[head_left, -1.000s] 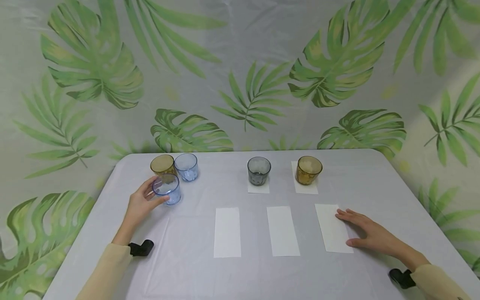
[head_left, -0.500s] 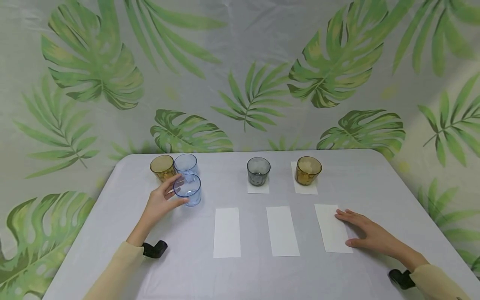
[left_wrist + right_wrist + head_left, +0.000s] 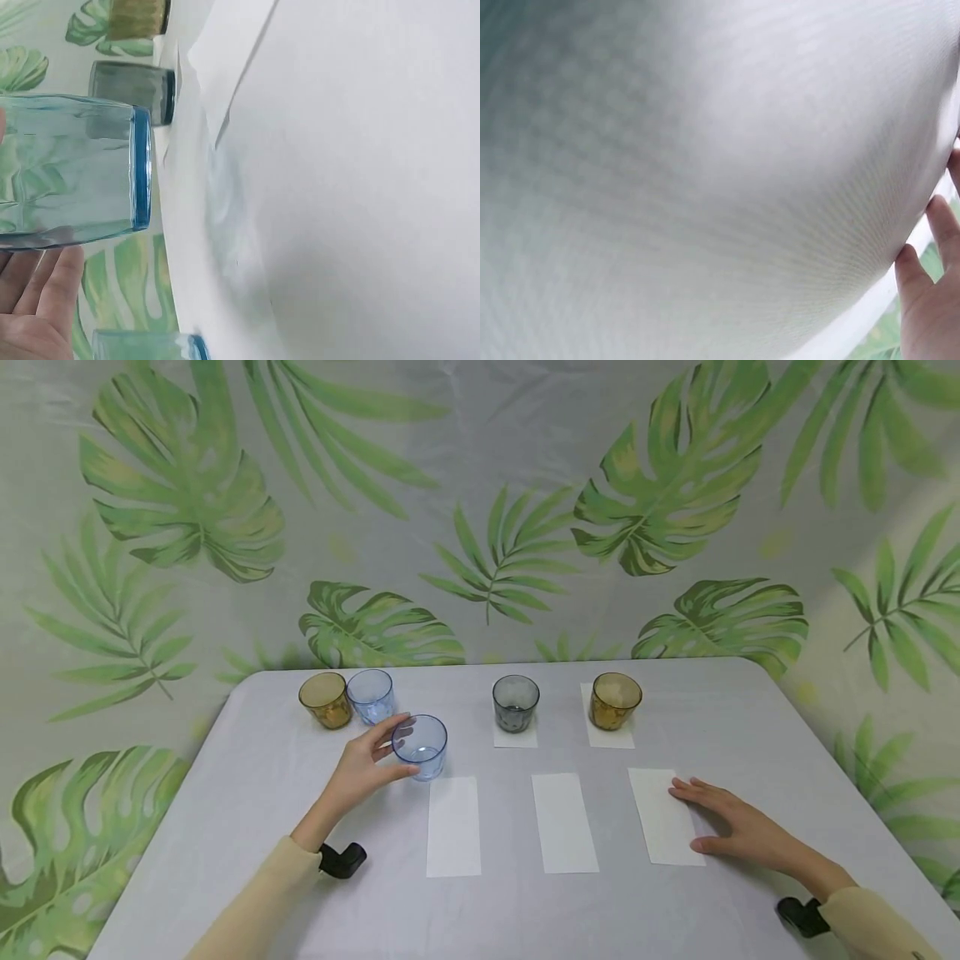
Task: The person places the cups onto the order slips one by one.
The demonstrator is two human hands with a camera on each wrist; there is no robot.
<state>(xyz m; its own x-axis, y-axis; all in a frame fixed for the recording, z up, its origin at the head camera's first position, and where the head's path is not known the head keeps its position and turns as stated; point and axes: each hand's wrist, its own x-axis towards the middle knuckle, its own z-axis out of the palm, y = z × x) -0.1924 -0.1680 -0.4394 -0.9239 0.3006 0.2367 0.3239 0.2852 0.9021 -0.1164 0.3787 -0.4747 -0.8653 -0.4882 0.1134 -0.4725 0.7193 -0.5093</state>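
My left hand [image 3: 367,770] grips a clear blue glass [image 3: 424,752] by its side, thumb in front and fingers behind. Upright and lifted off the cloth, the glass hangs just above the far end of the left white paper [image 3: 453,835]. The left wrist view shows the same blue glass [image 3: 75,172] held over the white cloth, fingers [image 3: 60,289] against its side. My right hand [image 3: 738,828] rests with extended fingers at the edge of the right white paper [image 3: 663,818]. Only part of the right hand [image 3: 934,285] shows in the right wrist view, its fingertips touching the white surface.
Back left, an amber glass [image 3: 327,703] stands beside another blue glass [image 3: 371,697]. A grey glass [image 3: 516,706] and a second amber glass [image 3: 615,703] each stand on a paper at the back. One more white paper [image 3: 566,827] lies mid-table. A leaf-patterned cloth [image 3: 510,460] hangs behind.
My left hand has carried the blue glass rightward, from in front of the back-left amber glass to the far end of the left paper. The right hand has stayed in place.
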